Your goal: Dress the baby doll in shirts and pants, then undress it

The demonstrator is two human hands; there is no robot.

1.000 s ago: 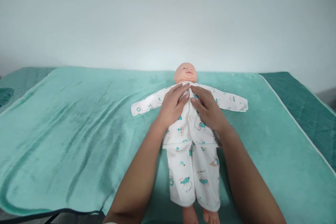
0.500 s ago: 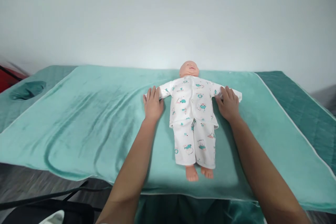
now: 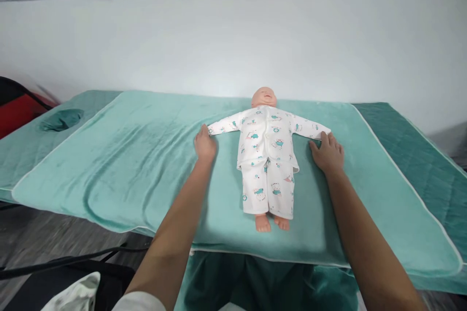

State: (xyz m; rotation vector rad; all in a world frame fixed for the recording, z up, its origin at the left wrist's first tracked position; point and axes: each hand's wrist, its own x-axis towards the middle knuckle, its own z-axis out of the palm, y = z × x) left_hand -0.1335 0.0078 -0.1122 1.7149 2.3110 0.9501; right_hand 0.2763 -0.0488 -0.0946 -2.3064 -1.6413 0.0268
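Note:
A baby doll [image 3: 264, 97] lies on its back with its arms stretched out sideways and its bare feet toward me. It wears a white printed long-sleeved shirt [image 3: 268, 141] and matching trousers [image 3: 268, 189]. At the end of the sleeve on my left, my left hand [image 3: 205, 143] is closed, with curled fingers pinching the cuff. My right hand [image 3: 328, 152] rests on the sheet at the other sleeve's end, fingers apart and fingertips touching the cuff. The doll's hands do not show at the sleeve ends.
A light green sheet [image 3: 372, 194] covers the bed under the doll, over a darker quilted cover [image 3: 419, 155]. A face hole [image 3: 62, 120] opens at the bed's left end. Behind stands a white wall [image 3: 233, 43]. A red and black object [image 3: 18, 112] is at far left.
Both hands have slid outward along the sleeves to the cuffs. The left fingers have gone from spread flat to curled on the cuff. The view has tilted slightly upward.

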